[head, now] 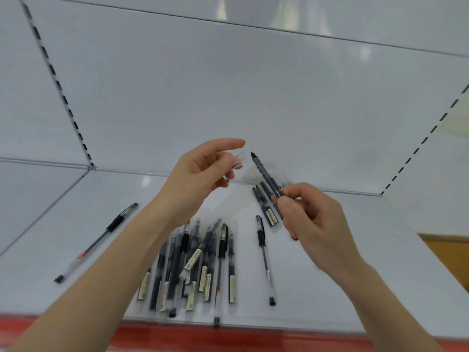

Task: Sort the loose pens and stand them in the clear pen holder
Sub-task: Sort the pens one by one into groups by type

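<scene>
Far left on the white shelf [76, 212], a single loose pen [98, 241], lying apart. Next, left hand [200, 179], raised, pinching a small clear cap [238, 160] between thumb and fingers. Below, at centre, a heap of loose pens [198, 265], criss-crossed, near the front edge. Right of centre, right hand [312, 219], gripping an uncapped black pen [266, 175], tip up, just beside the cap. Clear pen holder not plainly in view. Possible trouble: bare tip marking skin or shelf; slippery cap dropped into the heap; front pens nudged off by a forearm.
</scene>
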Demonstrator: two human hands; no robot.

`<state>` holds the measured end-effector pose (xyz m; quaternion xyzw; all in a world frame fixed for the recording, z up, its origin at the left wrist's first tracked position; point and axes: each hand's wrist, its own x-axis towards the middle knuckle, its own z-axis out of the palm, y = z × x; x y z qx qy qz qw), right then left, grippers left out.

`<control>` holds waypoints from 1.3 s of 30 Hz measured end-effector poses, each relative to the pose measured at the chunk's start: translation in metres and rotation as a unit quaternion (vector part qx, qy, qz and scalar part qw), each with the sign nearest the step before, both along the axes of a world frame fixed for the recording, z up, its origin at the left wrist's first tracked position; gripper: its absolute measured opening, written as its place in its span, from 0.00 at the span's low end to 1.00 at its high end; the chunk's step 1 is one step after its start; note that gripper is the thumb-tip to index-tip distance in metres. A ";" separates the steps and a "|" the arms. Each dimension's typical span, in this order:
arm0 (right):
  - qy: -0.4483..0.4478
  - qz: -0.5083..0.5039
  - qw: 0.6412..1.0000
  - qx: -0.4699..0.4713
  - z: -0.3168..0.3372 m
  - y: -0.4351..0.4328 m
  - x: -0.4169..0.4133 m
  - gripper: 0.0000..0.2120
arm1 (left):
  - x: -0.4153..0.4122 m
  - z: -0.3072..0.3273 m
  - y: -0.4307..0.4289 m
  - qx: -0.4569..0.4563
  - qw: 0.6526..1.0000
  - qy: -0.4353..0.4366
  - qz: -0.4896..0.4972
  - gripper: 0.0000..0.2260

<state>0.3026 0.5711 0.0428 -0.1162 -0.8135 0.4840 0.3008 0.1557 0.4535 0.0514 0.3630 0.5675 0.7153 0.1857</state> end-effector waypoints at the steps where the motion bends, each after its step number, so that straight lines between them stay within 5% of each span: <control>1: -0.002 0.002 1.000 0.004 0.000 0.000 0.001 0.04 | 0.000 0.000 0.000 0.001 1.000 -0.001 0.001 0.10; 10: -0.002 -0.001 1.000 0.020 -0.003 0.002 0.007 0.04 | -0.001 0.001 0.004 0.043 0.997 -0.061 0.015 0.03; 26: -0.059 0.065 0.996 -0.009 -0.003 -0.001 0.010 0.06 | 0.003 -0.002 0.006 0.060 0.996 -0.065 0.021 0.08; 33: -0.017 0.047 0.998 -0.029 -0.013 -0.018 0.006 0.13 | 0.015 -0.007 0.011 0.101 0.989 -0.087 0.066 0.02; 39: 0.002 0.043 0.999 -0.027 -0.022 -0.021 0.005 0.07 | 0.024 -0.014 0.016 0.099 0.989 -0.083 0.078 0.03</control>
